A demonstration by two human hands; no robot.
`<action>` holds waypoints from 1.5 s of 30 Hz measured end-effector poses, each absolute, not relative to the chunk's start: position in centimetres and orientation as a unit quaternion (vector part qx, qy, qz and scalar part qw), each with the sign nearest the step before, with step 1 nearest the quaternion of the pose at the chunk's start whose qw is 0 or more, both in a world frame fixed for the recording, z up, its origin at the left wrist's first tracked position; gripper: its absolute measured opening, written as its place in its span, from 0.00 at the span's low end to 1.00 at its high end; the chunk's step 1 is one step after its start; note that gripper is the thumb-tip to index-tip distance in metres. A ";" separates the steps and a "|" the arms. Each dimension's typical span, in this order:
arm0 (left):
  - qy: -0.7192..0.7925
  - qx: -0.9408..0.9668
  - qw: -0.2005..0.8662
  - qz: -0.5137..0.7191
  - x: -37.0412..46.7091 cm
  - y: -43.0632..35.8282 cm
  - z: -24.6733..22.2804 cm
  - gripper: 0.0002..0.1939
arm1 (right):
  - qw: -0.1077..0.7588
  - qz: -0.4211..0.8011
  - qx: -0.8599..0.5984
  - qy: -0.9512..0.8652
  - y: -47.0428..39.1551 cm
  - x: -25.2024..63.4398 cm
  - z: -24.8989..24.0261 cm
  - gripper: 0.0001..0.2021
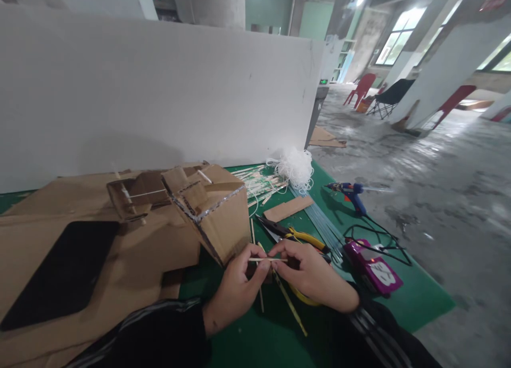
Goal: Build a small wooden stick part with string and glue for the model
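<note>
Between my two hands, a short thin wooden stick lies level above the green table. My left hand pinches its left part between thumb and forefinger. The fingertips of my right hand close on the right part, almost touching the left ones. Under the hands, a longer yellowish stick slants toward the table's near side. Pliers with yellow handles lie just behind my right hand and are partly covered by it. A cardboard box structure stands directly behind my left hand.
Cardboard sheets bear a black tablet-like slab at left. Behind are thin sticks and a tangle of white string. At right lie clear glue sticks, a blue glue gun, its black cable and a purple box.
</note>
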State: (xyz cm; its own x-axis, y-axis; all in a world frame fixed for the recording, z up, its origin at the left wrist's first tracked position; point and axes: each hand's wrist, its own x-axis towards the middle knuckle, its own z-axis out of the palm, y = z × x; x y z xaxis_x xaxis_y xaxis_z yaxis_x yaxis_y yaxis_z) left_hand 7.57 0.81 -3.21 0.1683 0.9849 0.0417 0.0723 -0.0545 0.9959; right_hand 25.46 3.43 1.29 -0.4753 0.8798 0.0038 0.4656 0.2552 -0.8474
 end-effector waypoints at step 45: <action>0.497 0.623 0.408 0.445 7.3 0.4 -3.3 0.13 | 0.272 0.523 -0.361 -0.722 4.8 24.8 1.1 0.01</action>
